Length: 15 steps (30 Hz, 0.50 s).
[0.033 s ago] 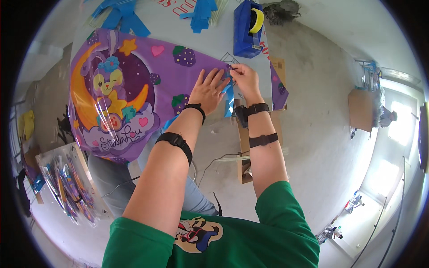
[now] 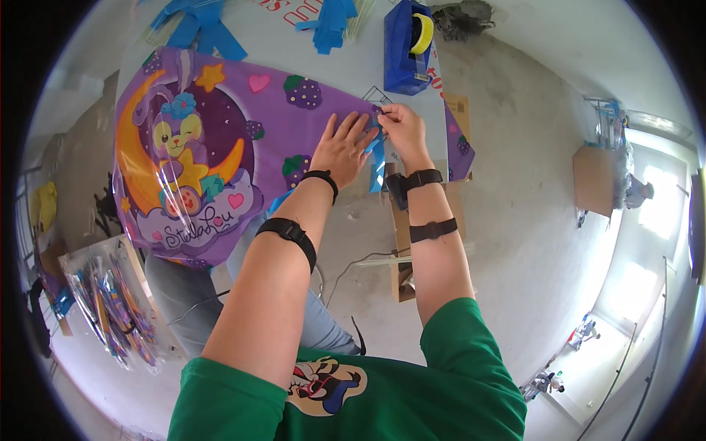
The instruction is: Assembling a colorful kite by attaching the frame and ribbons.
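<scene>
With twelve o'clock at the top of the view, a pale grey table (image 2: 364, 62) with red printing carries the things. At ten o'clock a large, glossy purple sheet (image 2: 272, 136) with a cartoon rabbit lies spread out, hiding the table's near edge. Blue strips (image 2: 209, 29) lie heaped at eleven; a smaller bunch of blue pieces (image 2: 331, 28) lies at twelve beside thin pale sticks (image 2: 361, 18). Between twelve and one stands a blue tape dispenser (image 2: 401, 62) bearing a yellow roll (image 2: 422, 34).

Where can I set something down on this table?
A bare table patch lies between the blue tape dispenser and nearest blue strips, beyond the purple sheet. It's crowded around the right hand, left hand and sheet's tip.
</scene>
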Available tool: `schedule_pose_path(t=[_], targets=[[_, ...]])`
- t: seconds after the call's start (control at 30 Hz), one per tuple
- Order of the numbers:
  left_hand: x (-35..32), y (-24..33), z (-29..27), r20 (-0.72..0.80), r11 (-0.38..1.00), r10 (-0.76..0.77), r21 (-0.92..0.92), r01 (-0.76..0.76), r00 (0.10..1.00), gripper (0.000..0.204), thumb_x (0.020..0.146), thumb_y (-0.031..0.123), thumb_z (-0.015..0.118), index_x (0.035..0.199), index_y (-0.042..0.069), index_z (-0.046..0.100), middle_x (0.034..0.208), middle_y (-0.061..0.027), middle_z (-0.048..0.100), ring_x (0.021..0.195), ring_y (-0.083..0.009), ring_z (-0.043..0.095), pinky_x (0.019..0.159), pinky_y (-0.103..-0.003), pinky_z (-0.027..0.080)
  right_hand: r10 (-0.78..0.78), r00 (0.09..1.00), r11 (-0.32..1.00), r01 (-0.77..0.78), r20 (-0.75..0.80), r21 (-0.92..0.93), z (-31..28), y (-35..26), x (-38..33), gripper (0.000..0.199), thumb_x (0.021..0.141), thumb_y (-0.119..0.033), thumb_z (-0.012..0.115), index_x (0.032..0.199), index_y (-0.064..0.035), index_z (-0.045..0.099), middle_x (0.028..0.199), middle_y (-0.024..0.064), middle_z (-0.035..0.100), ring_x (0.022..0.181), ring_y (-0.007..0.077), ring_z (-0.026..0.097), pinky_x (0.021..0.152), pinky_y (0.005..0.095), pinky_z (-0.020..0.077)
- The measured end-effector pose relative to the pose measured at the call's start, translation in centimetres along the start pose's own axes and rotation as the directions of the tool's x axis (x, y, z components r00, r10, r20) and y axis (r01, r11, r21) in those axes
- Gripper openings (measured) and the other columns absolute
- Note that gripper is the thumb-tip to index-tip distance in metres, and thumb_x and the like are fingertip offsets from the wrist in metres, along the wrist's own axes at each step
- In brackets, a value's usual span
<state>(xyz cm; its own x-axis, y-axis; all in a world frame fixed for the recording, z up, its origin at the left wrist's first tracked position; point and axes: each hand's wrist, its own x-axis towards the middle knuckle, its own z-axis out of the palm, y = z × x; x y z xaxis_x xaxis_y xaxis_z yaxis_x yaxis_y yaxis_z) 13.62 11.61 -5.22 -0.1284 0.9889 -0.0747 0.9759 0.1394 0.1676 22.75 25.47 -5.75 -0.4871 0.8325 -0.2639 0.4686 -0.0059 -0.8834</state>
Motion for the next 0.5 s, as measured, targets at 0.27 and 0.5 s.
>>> schedule_pose_path(t=[0.27, 0.5], targets=[[0.13, -0.02, 0.48, 0.023, 1.000, 0.001, 0.000, -0.001, 1.000, 0.047, 0.095, 0.035, 0.034, 0.140, 0.022, 0.030, 0.146, -0.0028, 0.023, 0.137, -0.0212, 0.017, 0.111, -0.045, 0.011, -0.049, 0.997, 0.991, 0.041, -0.067, -0.127, 0.37, 0.61, 0.19, 0.022, 0.072, -0.008, 0.070, 0.089, 0.0003, 0.059, 0.078, 0.0103, 0.066, 0.068, 0.0180, 0.063, 0.062, 0.0286, 0.0493], [0.01, -0.18, 0.57, 0.033, 1.000, 0.004, -0.005, -0.004, 0.999, 0.047, 0.096, 0.035, 0.034, 0.140, 0.022, 0.030, 0.146, -0.0026, 0.023, 0.137, -0.0214, 0.016, 0.111, -0.045, 0.011, -0.109, 0.989, 0.956, 0.078, -0.095, -0.284, 0.73, 0.15, 0.09, 0.024, 0.069, -0.011, 0.071, 0.085, -0.0013, 0.058, 0.077, 0.0114, 0.066, 0.072, 0.0242, 0.064, 0.065, 0.0326, 0.0499]])
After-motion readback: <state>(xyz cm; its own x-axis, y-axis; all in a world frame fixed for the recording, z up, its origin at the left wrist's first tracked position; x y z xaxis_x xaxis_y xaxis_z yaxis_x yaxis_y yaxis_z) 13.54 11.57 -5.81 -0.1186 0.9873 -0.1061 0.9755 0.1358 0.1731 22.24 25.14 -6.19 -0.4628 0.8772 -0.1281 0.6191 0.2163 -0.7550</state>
